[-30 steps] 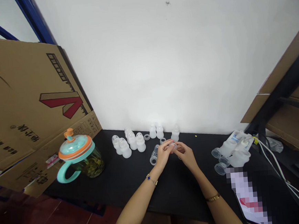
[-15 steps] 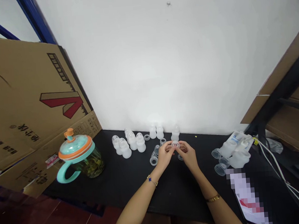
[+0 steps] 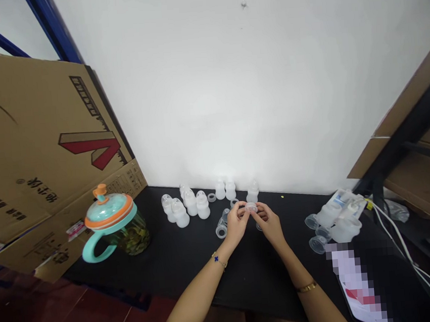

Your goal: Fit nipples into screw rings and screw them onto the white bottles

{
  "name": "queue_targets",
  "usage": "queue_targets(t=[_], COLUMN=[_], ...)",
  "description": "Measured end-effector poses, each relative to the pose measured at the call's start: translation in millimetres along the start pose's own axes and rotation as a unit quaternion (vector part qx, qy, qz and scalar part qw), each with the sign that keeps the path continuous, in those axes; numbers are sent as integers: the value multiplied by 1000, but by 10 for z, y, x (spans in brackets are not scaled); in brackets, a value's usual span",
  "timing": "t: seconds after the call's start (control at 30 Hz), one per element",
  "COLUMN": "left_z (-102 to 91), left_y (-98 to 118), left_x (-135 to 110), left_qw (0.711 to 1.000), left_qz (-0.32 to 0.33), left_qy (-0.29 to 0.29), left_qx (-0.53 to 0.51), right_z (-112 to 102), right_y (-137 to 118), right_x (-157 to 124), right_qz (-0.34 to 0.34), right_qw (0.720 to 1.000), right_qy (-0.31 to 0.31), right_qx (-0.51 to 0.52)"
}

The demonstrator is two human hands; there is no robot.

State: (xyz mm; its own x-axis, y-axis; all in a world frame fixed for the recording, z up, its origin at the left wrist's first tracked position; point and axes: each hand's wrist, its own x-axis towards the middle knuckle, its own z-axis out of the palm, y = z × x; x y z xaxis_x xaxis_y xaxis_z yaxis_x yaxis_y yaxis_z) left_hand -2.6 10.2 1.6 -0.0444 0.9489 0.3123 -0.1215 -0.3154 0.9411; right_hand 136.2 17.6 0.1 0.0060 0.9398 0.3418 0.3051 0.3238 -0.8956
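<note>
Between my fingertips, over the black table, is a translucent bottle collar ring [image 3: 251,206]. My left hand [image 3: 236,222] pinches its left side, and my right hand [image 3: 270,221] grips its right side. Just behind my hands stands a white baby bottle [image 3: 252,192] with a clear cap. Left of my left hand lie another ring [image 3: 221,231] and a clear cap [image 3: 225,214]. A further small clear part [image 3: 259,226] is partly hidden by my right hand.
A group of capped bottles [image 3: 190,202] stands left, two more bottles [image 3: 225,189] near the wall. A large handled jug [image 3: 117,223] sits by a cardboard box [image 3: 42,145]. Breast pump parts [image 3: 340,218] with white cables and a phone [image 3: 359,288] lie right.
The ring has tilted between my fingers, from showing its open face to more of its side edge. Both hands stay nearly in place.
</note>
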Motion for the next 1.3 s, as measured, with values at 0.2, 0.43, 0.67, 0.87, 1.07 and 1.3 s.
queue_targets(t=[0.2, 0.43, 0.67, 0.87, 1.07, 1.3], left_z=[-15, -22, -15, -12, -1, 4], left_y=[39, 14, 5, 23, 58, 37], left_x=[5, 20, 25, 26, 9, 4], left_qw=[997, 996, 996, 996, 996, 995], left_qz=[17, 16, 14, 15, 16, 19], left_qy=[7, 17, 29, 26, 20, 16], left_qx=[76, 85, 83, 81, 86, 94], right_z=[-8, -6, -6, -12, -13, 0], right_y=[-19, 11, -30, -50, -37, -11], right_x=[-8, -10, -10, -13, -16, -20], right_qz=[-20, -21, -27, -26, -30, -36], right_qw=[999, 999, 998, 998, 997, 997], right_qy=[2, 7, -11, -16, -18, -8], right_qx=[-46, -48, -48, -56, -62, -69])
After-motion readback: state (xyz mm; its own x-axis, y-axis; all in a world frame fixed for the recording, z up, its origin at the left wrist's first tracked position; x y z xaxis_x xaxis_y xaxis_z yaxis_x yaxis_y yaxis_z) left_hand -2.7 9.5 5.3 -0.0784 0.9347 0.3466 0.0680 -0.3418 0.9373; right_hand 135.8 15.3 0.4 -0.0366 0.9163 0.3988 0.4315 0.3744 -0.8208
